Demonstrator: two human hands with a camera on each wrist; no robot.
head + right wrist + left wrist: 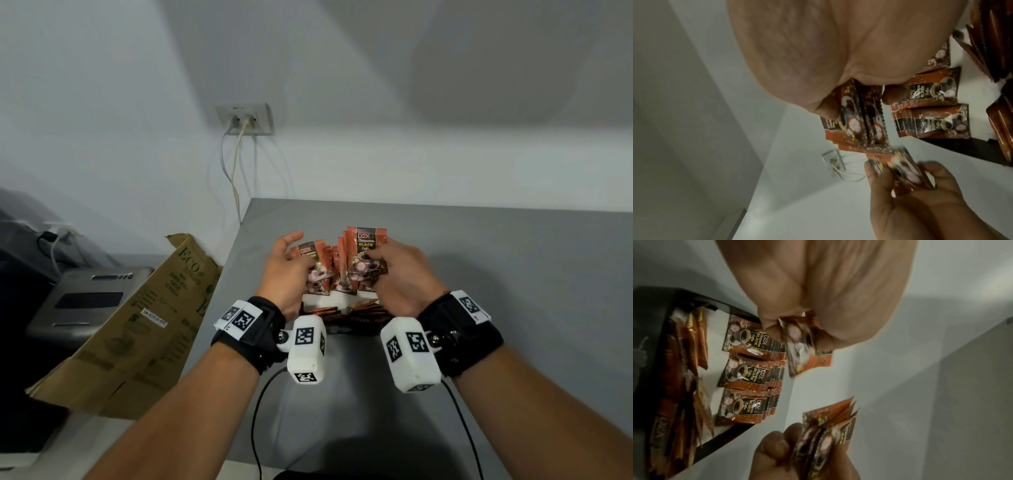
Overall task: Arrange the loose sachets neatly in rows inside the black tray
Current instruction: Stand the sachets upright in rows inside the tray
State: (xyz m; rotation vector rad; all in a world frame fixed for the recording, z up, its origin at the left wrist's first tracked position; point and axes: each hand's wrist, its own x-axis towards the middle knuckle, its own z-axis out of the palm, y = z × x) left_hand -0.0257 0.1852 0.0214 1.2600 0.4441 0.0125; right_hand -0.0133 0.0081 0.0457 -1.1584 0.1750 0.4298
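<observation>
My left hand (303, 263) pinches one orange-and-black coffee sachet (312, 255) by its lower end, index finger lifted off it. My right hand (378, 255) grips a small stack of the same sachets (367, 245), held upright. Both hands hover just above the black tray (346, 329). In the left wrist view the tray (731, 433) holds three rows of standing sachets (745, 374) on white paper, with darker stick sachets (682, 363) lying along its near side. The pinched sachet (803, 352) is blurred. In the right wrist view the stack (857, 120) hangs beside the rows (941, 125).
The tray sits on a grey table (496, 281) near its left edge. A cardboard box (137, 325) leans off that edge, beside a grey machine (85, 298). A wall socket (245, 120) with hanging cables is behind. Wrist-camera cables trail over the near table.
</observation>
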